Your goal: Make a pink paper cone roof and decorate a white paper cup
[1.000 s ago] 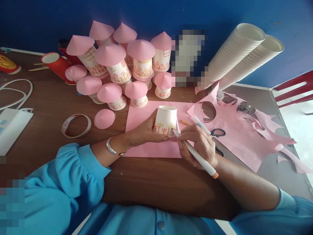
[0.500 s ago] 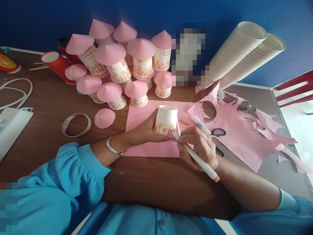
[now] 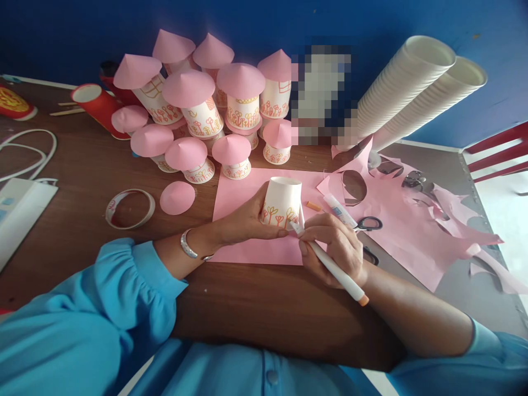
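My left hand (image 3: pixel 247 217) is closed around a white paper cup (image 3: pixel 282 195), held upside down above a pink paper sheet (image 3: pixel 256 248). Orange and yellowish flowers are drawn along the cup's lower band. In my right hand (image 3: pixel 336 247) is a white marker (image 3: pixel 340 278) with an orange end; its tip touches the cup near the drawn flowers. A slim white strip by the cup's right side shows between cup and fingers; I cannot tell what it is. Just beyond my right hand lie an orange marker cap (image 3: pixel 313 206) and a white glue tube (image 3: pixel 340 210).
Several decorated cups with pink cone roofs (image 3: pixel 188 88) stand at the back. Tall stacks of paper cups (image 3: pixel 404 88) lean right. Pink paper scraps (image 3: pixel 416 236), scissors (image 3: pixel 371 224), a tape roll (image 3: pixel 130 209), a pink cone (image 3: pixel 177 198) and a red cup (image 3: pixel 97 110) lie around.
The view has shifted very slightly. Both hands keep their hold, and the marker tip stays at the cup's lower band with hardly any visible movement.
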Motion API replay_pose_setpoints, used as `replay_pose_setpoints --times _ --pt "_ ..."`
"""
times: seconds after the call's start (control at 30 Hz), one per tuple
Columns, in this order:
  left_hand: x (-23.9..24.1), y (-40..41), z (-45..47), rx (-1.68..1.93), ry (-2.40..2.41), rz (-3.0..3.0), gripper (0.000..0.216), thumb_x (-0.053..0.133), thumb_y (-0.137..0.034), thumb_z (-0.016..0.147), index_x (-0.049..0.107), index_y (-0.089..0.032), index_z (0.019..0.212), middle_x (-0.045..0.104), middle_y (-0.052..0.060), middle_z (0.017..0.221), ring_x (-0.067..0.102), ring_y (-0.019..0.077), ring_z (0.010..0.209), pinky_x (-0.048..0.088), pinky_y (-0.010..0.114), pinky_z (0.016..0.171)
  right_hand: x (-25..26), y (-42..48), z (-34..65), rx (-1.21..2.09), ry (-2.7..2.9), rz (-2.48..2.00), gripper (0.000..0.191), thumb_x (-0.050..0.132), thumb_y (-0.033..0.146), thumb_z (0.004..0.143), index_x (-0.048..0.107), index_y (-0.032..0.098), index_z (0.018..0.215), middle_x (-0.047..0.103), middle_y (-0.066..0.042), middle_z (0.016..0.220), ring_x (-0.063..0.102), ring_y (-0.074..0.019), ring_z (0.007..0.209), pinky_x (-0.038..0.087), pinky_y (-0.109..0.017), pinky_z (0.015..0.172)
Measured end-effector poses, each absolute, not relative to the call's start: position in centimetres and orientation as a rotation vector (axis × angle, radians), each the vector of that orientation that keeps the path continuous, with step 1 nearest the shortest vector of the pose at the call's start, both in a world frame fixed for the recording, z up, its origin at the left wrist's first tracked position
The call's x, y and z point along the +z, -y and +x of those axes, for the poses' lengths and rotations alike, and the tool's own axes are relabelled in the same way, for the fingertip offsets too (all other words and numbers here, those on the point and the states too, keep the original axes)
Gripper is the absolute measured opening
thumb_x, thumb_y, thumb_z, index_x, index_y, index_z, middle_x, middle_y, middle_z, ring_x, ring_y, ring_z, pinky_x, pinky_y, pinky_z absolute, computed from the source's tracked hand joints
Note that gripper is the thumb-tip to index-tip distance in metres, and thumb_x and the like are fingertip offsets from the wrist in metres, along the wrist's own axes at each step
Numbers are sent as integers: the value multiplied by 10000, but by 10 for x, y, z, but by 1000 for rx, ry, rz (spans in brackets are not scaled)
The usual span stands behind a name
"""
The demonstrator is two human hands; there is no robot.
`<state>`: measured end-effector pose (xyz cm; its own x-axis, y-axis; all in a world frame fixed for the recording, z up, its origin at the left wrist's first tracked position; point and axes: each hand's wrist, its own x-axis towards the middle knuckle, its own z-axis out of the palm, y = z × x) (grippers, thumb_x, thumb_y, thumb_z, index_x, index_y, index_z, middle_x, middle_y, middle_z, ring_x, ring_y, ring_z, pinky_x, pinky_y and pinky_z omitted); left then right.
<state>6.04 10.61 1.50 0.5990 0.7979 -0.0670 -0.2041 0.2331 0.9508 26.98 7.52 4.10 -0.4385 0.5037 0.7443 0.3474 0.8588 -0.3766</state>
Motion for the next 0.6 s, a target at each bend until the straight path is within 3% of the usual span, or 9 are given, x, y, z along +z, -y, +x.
replay_pose_setpoints --times 0.43,0.6 --pt "16 -107 61 734 -635 1159 768 896 -332 754 430 -256 1359 587 58 1180 600 214 1053 525 348 873 41 -75 270 244 2058 -591 274 592 17 827 596 196 1035 647 -25 806 662 -173 671 569 -292 580" --pt "13 -107 60 741 -644 1212 763 889 -355 762 441 -263 1373 584 84 1262 588 250 1132 525 384 914 40 -76 270 219 2054 -599 267 594 27 845 606 201 1047 648 -24 798 660 -178 658 575 -307 560"
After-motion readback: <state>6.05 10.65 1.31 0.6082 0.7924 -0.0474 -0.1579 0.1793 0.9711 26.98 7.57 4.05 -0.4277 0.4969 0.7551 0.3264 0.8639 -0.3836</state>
